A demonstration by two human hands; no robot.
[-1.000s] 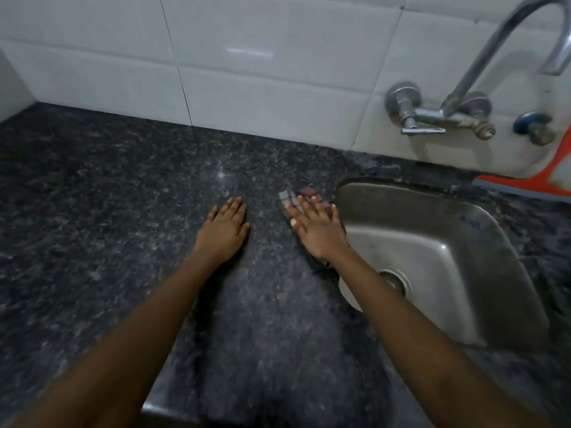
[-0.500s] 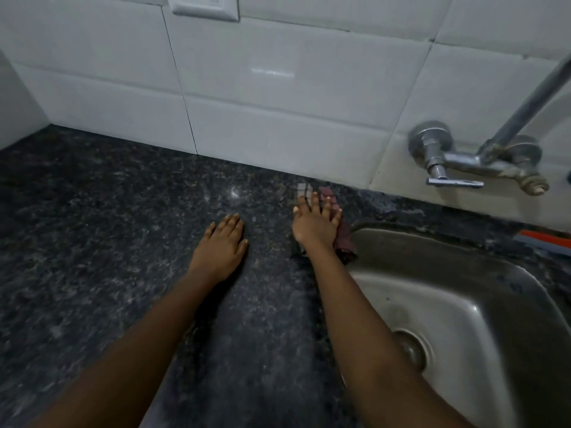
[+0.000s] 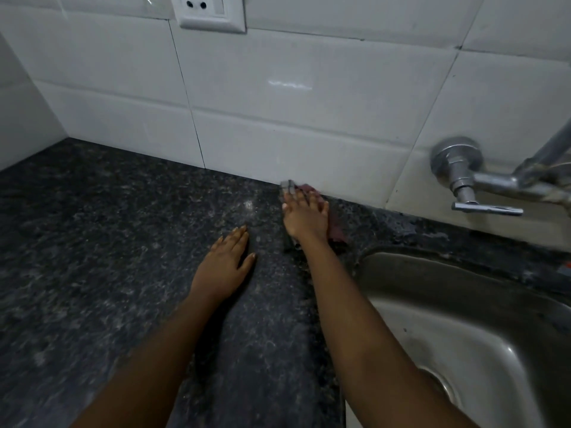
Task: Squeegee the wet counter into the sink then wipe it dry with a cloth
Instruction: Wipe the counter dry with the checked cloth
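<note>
Dark speckled stone counter point(image 3: 92, 242), glossy, with pale smeared patches catching light towards the middle. Two bare forearms reach forward across it from the near edge. A stainless steel sink point(image 3: 448, 288) is set into the counter on the right, its drain point(image 3: 438, 384) partly hidden behind the right forearm.

Left hand point(image 3: 225, 267): lies palm down on the counter, fingers straight and close together, thumb out to the side, holding nothing.

Right hand point(image 3: 306, 216): further back and just right of the left, palm down, fingers extended and slightly spread, pressing flat on the cloth point(image 3: 336, 233). Nothing is gripped. The image is blurred at this hand.

The cloth is maroon with a grey checked corner showing beyond the fingertips. It lies on the counter's rear strip, left of the sink's back corner, and its far end reaches the base of the wall.

Wall point(image 3: 309, 118): large white glossy tiles with thin dark joints. A chrome wall-mounted tap point(image 3: 469, 180) stands above the sink, right. A white electrical socket point(image 3: 213, 10) sits at top centre. No lettering can be made out on it.
</note>
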